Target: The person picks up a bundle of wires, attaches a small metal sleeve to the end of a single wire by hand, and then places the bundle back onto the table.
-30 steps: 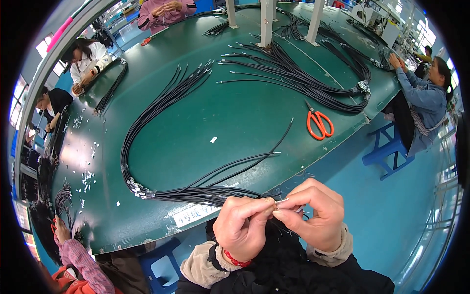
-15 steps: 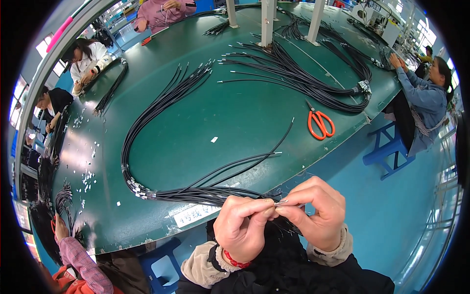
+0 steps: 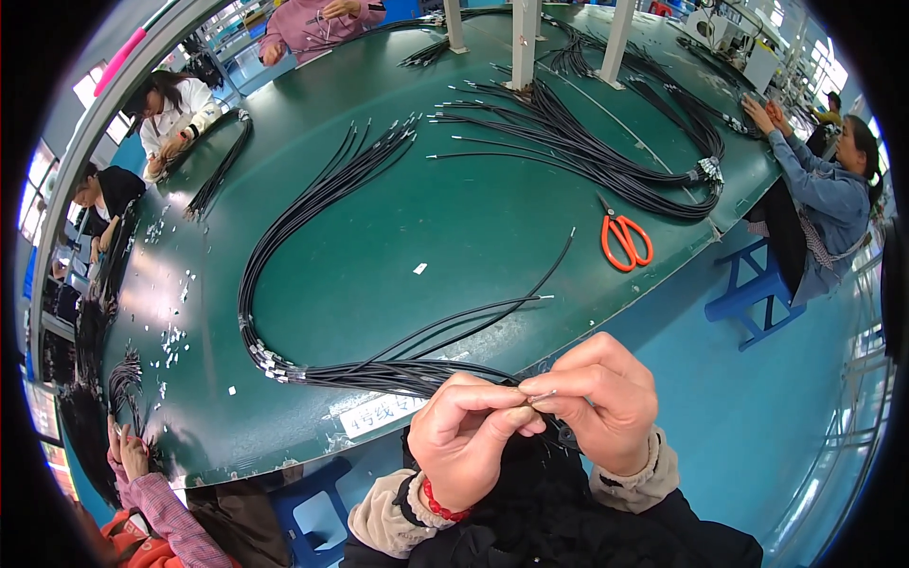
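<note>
Close to the table's near edge, my left hand [image 3: 464,431] and my right hand [image 3: 606,402] meet at their fingertips. Both are closed in a pinch on the thin, silvery end of a black cable [image 3: 542,396]; my fingers cover most of it. From under my left hand, a bundle of black cables [image 3: 244,298] runs left and curves back up the table, with white tags round it near the bend. A few loose cable ends [image 3: 492,305] stick out to the right, above my hands.
Red-handled scissors [image 3: 614,223] lie near the table's right edge. A second cable bundle [image 3: 606,161] spreads behind them, below white posts [image 3: 524,47]. White scraps [image 3: 170,341] litter the left side of the green table [image 3: 379,256]. Co-workers sit around it; a blue stool [image 3: 748,298] stands at right.
My hands have shifted slightly left, and my right fingers have moved over the cable end. At lower left, a co-worker's second hand has come into view. The whole view has shifted slightly.
</note>
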{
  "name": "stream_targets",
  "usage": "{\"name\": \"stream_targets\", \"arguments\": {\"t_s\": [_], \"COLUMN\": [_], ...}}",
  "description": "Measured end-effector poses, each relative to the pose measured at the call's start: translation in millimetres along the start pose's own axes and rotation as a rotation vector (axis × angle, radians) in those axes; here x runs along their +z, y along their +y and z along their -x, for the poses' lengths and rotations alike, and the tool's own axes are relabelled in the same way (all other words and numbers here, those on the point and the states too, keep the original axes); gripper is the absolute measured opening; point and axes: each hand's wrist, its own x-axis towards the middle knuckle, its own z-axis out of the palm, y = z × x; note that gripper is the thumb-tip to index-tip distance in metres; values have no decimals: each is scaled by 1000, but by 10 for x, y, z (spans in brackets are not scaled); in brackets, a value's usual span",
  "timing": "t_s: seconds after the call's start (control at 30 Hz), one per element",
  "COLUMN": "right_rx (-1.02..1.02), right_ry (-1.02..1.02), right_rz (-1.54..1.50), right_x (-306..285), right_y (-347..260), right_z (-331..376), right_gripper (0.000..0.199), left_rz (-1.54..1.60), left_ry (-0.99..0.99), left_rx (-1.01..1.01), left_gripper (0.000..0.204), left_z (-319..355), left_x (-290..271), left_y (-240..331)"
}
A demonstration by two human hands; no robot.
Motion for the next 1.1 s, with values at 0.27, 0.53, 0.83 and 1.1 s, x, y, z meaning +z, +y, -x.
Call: {"name": "stream_targets", "arguments": {"t_s": [0.27, 0.53, 0.83, 1.1], "right_rx": [11, -54, -85, -154], "right_ry": [-17, -23, 67, 53], "right_rz": [22, -13, 156, 179], "right_x": [28, -27, -17, -61], "right_y": [-30, 4, -49, 10], "right_z": [-6, 5, 32, -1], "right_gripper": [11, 11, 19, 24], "left_rz": [-453, -475, -356, -370], "left_ry": [-22, -52, -19, -11], "left_rx": [300, 187, 156, 150], "left_gripper": [22, 19, 12, 11], "left_z": [-45, 17, -7, -22], "left_x": [-71, -72, 4, 15], "left_y": [6, 61, 41, 59]}}
